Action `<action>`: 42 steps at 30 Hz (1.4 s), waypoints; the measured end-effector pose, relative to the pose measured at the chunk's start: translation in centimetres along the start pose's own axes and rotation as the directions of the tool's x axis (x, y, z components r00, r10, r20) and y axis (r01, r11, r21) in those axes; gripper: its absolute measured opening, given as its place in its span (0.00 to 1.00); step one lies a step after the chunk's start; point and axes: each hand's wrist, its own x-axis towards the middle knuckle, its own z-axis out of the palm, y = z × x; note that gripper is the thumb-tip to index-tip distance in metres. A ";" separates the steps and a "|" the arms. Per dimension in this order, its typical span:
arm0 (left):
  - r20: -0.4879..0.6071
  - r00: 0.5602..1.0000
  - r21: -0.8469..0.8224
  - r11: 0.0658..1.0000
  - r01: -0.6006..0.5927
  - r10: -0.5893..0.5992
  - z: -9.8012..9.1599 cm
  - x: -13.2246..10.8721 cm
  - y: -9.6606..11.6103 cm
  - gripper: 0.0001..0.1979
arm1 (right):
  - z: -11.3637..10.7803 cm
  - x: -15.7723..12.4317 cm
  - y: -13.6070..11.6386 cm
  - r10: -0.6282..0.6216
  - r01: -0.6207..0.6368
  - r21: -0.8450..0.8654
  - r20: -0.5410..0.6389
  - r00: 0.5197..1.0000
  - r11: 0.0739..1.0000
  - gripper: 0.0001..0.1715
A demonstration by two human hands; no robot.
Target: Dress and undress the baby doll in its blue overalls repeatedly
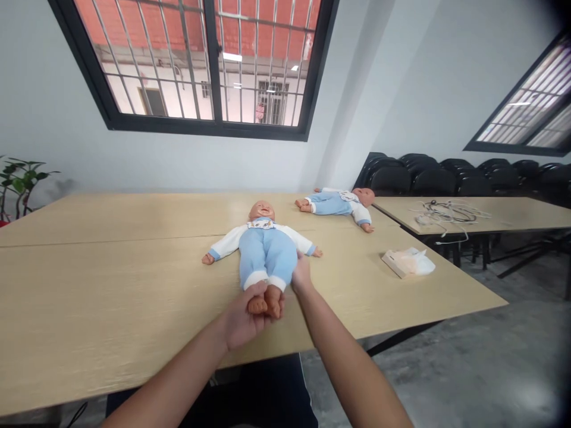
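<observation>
doll's trousers (pixel 267 242) — light blue, tabletop (pixel 111 285) — beige

Before you, the near baby doll (pixel 267 252) lay face up across the seam between the front table (pixel 111 291) and the back table (pixel 178 214), feet toward you. Your left hand (pixel 245 315) was around its ankles, your right hand (pixel 302 273) beside its right-side leg. Behind it, to your right, the far baby doll (pixel 334 203) lay sideways, head rightward. Before that doll, near the front table's right end, sat a cardboard box (pixel 396 264). Farther right, cables (pixel 450 213) lay on a side table (pixel 526 211), with chairs (pixel 390 179) behind. A plant (pixel 24 181) stood at far left.
</observation>
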 end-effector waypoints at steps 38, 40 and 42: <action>0.233 0.534 0.899 -0.389 0.200 0.813 -11.9 6.1 11.5 0.21 | -2.0 8.2 0.8 -0.429 0.454 -0.824 0.294 0.854 0.339 0.29; 0.232 0.595 0.847 -0.460 0.265 0.770 -12.6 8.3 13.0 0.25 | -2.1 8.5 0.9 -0.397 0.484 -0.828 0.358 0.845 0.284 0.31; 0.201 0.650 0.823 -0.486 0.294 0.733 -13.2 9.7 14.1 0.26 | -2.2 8.5 1.0 -0.360 0.481 -0.842 0.382 0.851 0.245 0.33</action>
